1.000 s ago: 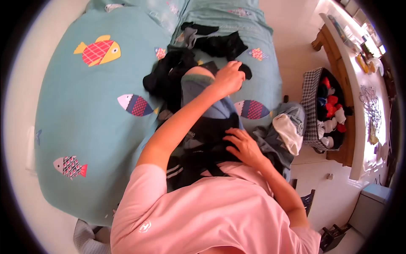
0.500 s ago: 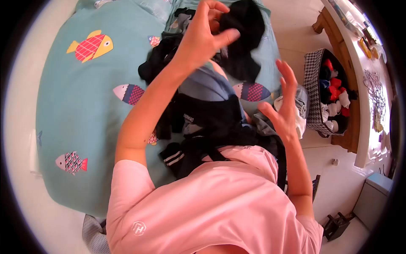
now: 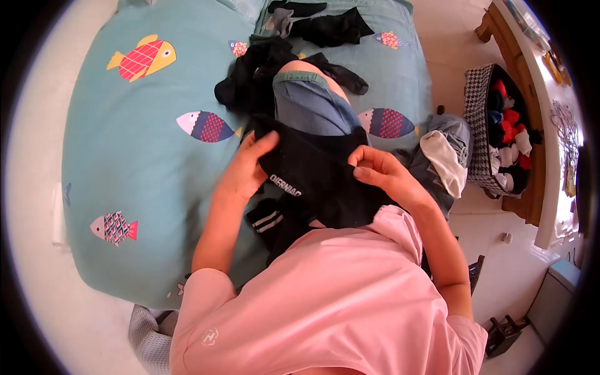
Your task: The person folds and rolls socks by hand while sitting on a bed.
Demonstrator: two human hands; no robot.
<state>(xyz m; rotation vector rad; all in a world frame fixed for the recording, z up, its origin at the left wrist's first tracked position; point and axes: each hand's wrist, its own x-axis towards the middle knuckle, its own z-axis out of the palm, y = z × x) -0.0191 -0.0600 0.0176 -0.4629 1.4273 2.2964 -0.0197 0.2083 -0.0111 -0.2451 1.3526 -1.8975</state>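
A black cloth piece (image 3: 312,165) with white lettering is held by both hands above the lap, in front of the pink shirt (image 3: 331,294). Its left side is pinched by the left hand (image 3: 245,167), with the thumb laid on the cloth, and the grip is closed on it. Its right side is taken between the thumb and the fingers of the right hand (image 3: 390,178), so this grip also is closed on the cloth. The cloth is spread between the two hands, and the lettering is turned to the camera.

Just beyond the cloth, a bent leg in blue denim (image 3: 315,105) is seen, with the knee bare. Beside the leg, on the fish-patterned bed cover (image 3: 150,169), a black heap of clothes (image 3: 259,75) is laid at the left, and a dark sock (image 3: 350,80) at the right. Farther up, a black garment (image 3: 331,28) and a small grey piece (image 3: 283,22) are placed. Near the left forearm, a black item with white stripes (image 3: 269,221) is partly covered by the held cloth and the shirt.

At the right, a white cloth (image 3: 442,161) is rested on grey and blue clothes (image 3: 455,132). Beyond these, a checked basket (image 3: 477,134) is filled with red, white and dark items, beside a white-topped table (image 3: 545,100).
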